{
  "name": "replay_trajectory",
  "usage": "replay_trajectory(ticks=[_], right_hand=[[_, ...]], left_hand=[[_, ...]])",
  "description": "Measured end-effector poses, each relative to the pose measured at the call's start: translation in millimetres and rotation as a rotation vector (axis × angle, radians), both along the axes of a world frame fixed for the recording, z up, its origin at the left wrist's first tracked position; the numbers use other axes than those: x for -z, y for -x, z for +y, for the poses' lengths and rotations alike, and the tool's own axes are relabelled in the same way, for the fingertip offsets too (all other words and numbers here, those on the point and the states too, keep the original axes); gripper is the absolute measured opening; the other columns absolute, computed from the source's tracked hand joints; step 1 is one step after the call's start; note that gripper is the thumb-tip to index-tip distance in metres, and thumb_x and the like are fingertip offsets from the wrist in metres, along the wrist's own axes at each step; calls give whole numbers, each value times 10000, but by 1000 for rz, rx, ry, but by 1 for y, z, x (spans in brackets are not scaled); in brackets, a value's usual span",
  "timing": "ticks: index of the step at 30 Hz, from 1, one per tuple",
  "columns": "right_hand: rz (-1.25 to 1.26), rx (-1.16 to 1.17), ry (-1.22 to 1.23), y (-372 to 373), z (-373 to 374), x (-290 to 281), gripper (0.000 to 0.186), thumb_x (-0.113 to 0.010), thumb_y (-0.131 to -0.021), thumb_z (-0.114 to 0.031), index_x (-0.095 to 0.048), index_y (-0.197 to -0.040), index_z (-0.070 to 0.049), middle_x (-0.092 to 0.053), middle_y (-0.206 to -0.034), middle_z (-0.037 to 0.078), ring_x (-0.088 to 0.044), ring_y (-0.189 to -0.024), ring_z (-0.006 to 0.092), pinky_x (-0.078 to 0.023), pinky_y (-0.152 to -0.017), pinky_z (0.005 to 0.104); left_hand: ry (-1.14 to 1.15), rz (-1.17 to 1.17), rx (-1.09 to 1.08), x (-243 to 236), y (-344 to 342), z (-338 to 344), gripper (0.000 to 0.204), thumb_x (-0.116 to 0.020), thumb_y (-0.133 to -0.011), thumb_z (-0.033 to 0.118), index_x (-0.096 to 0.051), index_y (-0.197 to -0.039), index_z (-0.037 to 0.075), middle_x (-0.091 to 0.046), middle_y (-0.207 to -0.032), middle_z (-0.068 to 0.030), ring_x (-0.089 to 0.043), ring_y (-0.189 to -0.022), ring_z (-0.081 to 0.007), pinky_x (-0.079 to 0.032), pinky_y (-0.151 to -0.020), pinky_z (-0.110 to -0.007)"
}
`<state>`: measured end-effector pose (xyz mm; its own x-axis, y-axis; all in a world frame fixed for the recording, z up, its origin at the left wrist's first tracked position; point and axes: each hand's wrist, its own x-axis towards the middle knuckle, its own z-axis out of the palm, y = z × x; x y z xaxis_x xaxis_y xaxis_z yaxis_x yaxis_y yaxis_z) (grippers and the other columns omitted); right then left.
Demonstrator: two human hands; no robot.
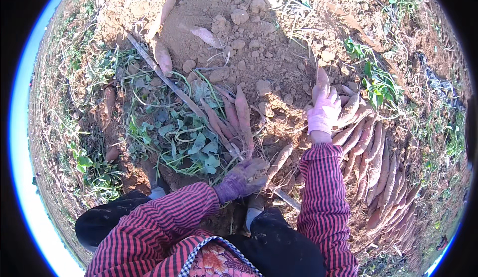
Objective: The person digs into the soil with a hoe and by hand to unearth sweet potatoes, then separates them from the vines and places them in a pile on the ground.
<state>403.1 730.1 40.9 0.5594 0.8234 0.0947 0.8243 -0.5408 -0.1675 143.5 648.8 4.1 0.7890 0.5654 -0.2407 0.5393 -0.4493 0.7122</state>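
My left hand, in a dirty purple glove, is closed around the root stalk of a cluster of long pinkish sweet potatoes, which lies over a long wooden-handled tool. Further right my right hand, in a pale pink glove, grips a single sweet potato at the upper end of a long row of piled sweet potatoes. Another loose root lies between my hands. Green cut vines spread left of the cluster.
Loose cloddy soil stretches ahead, with a few scattered sweet potatoes at the upper left. My legs are at the bottom. Leafy weeds and dark crumpled plastic are on the right.
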Motion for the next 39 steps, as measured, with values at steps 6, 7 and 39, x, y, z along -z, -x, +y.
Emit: replay_trajectory(ticks=[6,7,39], right_hand=[[987,-255,148,93,-39,91,543,-642,-860,-401,-555,-1269,-55,-660,-1058,222,-627,-1012,378,-484,-880,418],[902,-239,243,117,-40,105,658,-670,-828,-403,-461,-1348,-58,-649,-1061,249,-620,-1006,407,-485,-869,434],[610,-181,25,84,-46,15,679,-688,-732,-119,-395,-1341,-47,-575,-1116,210,-627,-928,373,-535,-729,443]], left_hand=[[725,-399,-1063,45,22,78,312,-547,-963,243,-534,-1242,103,-576,-1129,-51,-560,-1059,-210,-470,-924,-376],[855,-411,-1092,59,17,89,302,-553,-960,262,-540,-1220,109,-574,-1104,-47,-559,-1035,-212,-473,-910,-376],[-19,460,435,15,-48,48,283,-470,-927,294,-673,-1037,130,-701,-952,-109,-667,-879,-287,-493,-827,-475]])
